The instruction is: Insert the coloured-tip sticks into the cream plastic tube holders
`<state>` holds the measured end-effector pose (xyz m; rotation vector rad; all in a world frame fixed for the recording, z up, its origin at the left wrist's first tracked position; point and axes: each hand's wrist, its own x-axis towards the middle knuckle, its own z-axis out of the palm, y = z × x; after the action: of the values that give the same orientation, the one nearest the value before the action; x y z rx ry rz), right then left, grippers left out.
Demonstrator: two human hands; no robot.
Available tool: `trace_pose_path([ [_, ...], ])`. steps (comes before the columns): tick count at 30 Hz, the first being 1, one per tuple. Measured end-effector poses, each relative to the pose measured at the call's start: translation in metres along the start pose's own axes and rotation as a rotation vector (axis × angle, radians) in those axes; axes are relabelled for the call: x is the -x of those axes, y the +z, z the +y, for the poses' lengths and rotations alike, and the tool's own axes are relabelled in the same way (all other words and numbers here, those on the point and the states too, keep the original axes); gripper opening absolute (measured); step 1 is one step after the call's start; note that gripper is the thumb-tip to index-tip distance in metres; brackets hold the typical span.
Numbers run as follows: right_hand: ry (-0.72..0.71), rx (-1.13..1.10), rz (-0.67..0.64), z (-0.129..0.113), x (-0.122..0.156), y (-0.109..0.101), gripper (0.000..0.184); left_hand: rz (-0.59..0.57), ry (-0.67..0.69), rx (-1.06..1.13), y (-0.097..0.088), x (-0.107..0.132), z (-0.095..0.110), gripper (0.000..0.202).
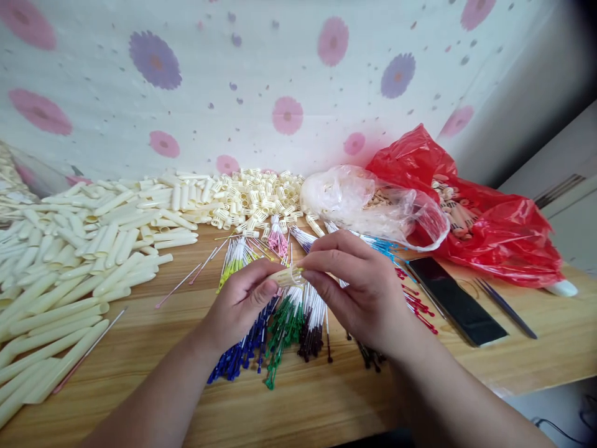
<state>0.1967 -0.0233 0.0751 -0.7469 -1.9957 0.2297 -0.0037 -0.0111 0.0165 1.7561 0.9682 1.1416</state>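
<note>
My left hand [245, 295] is closed on a short cream plastic tube [282, 278] with a slotted, see-through-looking end. At that end my right hand [357, 289] pinches a small yellow piece [300, 269], mostly covered by the fingers. Below and around both hands, thin white sticks with coloured ends lie in fanned bundles: blue [242, 348], green [285, 323], dark brown [313, 330], red [415, 298] and yellow-green [236, 261]. Behind the hands are pink-ended sticks [277, 239] and, further right, light blue ones [380, 244].
Long cream tubes [107, 236] are heaped at left, short slotted cream pieces [261, 196] at back. A clear plastic bag [349, 193] and a red bag [494, 230] with small parts stand back right. A black phone-like slab [457, 298] and dark tweezers [508, 308] lie at right.
</note>
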Motion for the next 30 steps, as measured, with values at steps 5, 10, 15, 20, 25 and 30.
trace_pose_path([
  [5, -0.032, 0.011, -0.003, 0.004, -0.002, -0.007, 0.008, 0.076, 0.211, -0.288, -0.002, 0.0, 0.013, 0.02],
  [10, -0.035, 0.014, -0.021, 0.004, -0.002, -0.008, 0.008, 0.133, 0.351, -0.467, -0.001, 0.0, 0.019, 0.014],
  [15, 0.019, -0.044, -0.028, 0.008, -0.002, -0.005, 0.01, 0.177, 0.377, -0.531, 0.001, 0.002, 0.017, 0.014],
  [20, 0.058, -0.125, -0.084, 0.015, -0.004, -0.004, 0.011, 0.192, 0.332, -0.497, 0.004, 0.002, 0.016, 0.014],
  [25, 0.113, -0.194, -0.108, 0.02, -0.005, 0.0, 0.012, 0.221, 0.305, -0.505, 0.006, 0.002, 0.014, 0.013],
  [30, 0.235, -0.261, -0.076, 0.022, -0.005, 0.009, 0.012, 0.243, 0.321, -0.58, 0.004, 0.001, 0.011, 0.011],
])
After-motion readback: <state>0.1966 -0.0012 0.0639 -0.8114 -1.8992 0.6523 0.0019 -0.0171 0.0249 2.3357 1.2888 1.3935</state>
